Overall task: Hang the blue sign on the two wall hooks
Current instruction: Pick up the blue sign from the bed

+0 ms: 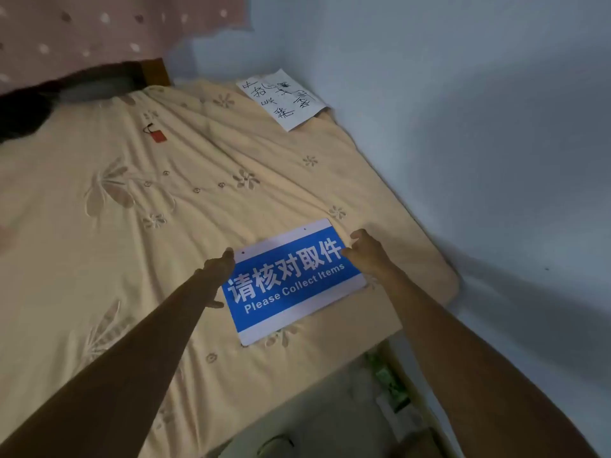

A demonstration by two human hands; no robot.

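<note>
The blue sign (291,285) with white borders and white lettering lies flat on the bed, near its right edge. Two small holes show along its far white border. My left hand (216,269) is at the sign's left end, fingers spread, thumb at the lower left edge. My right hand (365,247) touches the sign's far right corner with fingers curled on its edge. Whether either hand has a firm hold on the sign is unclear. No wall hooks are in view.
The bed's cream floral sheet (148,209) fills the middle and left. A white handwritten paper (284,99) lies at the bed's far corner by the pale blue wall (479,127). A small red tag (158,136) rests on the sheet. Floor clutter (390,385) sits below right.
</note>
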